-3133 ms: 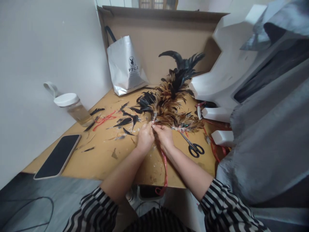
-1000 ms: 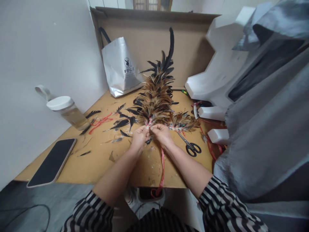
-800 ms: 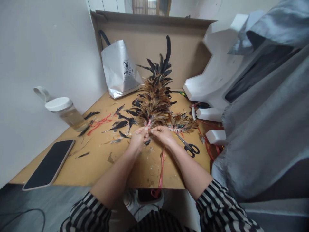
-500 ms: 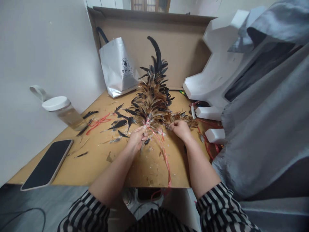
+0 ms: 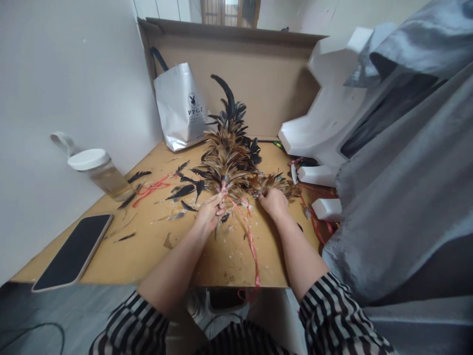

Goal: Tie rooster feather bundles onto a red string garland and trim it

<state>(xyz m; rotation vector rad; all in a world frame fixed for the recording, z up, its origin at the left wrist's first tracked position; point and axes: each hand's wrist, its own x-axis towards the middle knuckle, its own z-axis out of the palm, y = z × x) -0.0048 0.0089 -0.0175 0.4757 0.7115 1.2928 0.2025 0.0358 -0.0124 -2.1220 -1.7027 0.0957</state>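
Observation:
My left hand [image 5: 212,210] is closed round the lower end of a feather duster [image 5: 227,148], whose brown and black feathers rise away from me. A long black plume curves at its tip. Pink plastic string [image 5: 252,241] is wound at its base and trails over the table's front edge. My right hand [image 5: 273,201] is at a pile of loose brown feathers [image 5: 279,183] right of the duster, its fingers pinched together; the fingertips are partly hidden, so what they hold cannot be made out.
Loose black feathers [image 5: 184,191] and red string [image 5: 151,190] lie on the table [image 5: 148,251] to the left. A phone [image 5: 74,252], a lidded jar [image 5: 103,172] and a silver bag [image 5: 179,108] stand or lie around. White foam [image 5: 321,103] and grey cloth [image 5: 414,182] border the right.
The duster's tip has swung left and lower. My right hand has shifted slightly left, staying at the feather pile. My left hand keeps its hold.

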